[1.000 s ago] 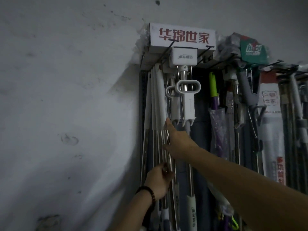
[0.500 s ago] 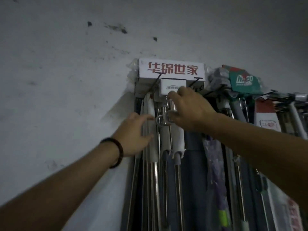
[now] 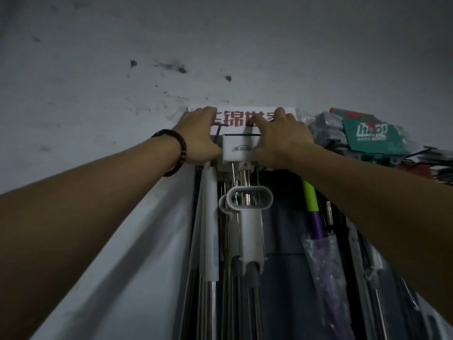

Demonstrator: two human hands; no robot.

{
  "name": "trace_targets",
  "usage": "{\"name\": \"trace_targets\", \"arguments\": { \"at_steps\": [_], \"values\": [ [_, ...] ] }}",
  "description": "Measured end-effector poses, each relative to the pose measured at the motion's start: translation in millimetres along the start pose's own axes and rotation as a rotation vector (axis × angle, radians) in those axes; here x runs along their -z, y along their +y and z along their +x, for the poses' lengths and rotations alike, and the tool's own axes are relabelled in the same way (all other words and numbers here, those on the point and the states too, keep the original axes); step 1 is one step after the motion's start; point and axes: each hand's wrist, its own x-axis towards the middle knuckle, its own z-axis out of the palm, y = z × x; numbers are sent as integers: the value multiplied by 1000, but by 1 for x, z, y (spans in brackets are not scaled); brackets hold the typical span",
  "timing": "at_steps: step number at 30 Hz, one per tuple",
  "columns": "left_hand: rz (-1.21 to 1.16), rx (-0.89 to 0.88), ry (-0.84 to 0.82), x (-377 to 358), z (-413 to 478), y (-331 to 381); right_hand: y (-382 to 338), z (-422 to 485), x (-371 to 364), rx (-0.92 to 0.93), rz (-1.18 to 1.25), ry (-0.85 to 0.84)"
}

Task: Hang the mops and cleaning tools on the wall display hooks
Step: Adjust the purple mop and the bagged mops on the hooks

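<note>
Hands are both working up at the very top of the rack right now. The right hand point(image 3: 282, 141) is curling its fingers over the top right corner of the white mop head point(image 3: 239, 149), with the palm wrapping down its side, so I'm reading that as a proper grip on it. The left hand point(image 3: 198, 136) is sitting against the head's left edge with the fingers reaching up over the sign point(image 3: 235, 119). Honestly can't tell if it's gripping the head, the sign or just bracing there.

The mop head is sitting right under the red-lettered sign, and a black wire hook point(image 3: 219, 130) is poking out just left of it. My guess is the two-handed hold is about keeping the head level while it's seating on the hooks, since the long pole is hanging straight down below it and would swing otherwise. The oval handle point(image 3: 248, 200) is dangling under the head, in front of another one like it.

Other stock is crowding in close: a green and purple handle point(image 3: 311, 200) is hanging just to the right, and teal packs point(image 3: 372, 131) are piling up further right against the wall point(image 3: 220, 45). Tight spot, so snagging a neighbour looks like the main risk.
</note>
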Motion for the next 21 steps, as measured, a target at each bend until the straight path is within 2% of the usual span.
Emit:
{"name": "trace_targets", "arguments": {
  "at_steps": [8,13,21],
  "values": [
    [-61,28,15,-28,5,-22,-3,20,-12,43,-66,-41],
    [-102,-30,-6,-39,1,-22,0,31,-26,88,-203,-104],
    [38,-11,-67,-50,2,-26,-11,34,-25,112,-447,-189]
  ]
}}
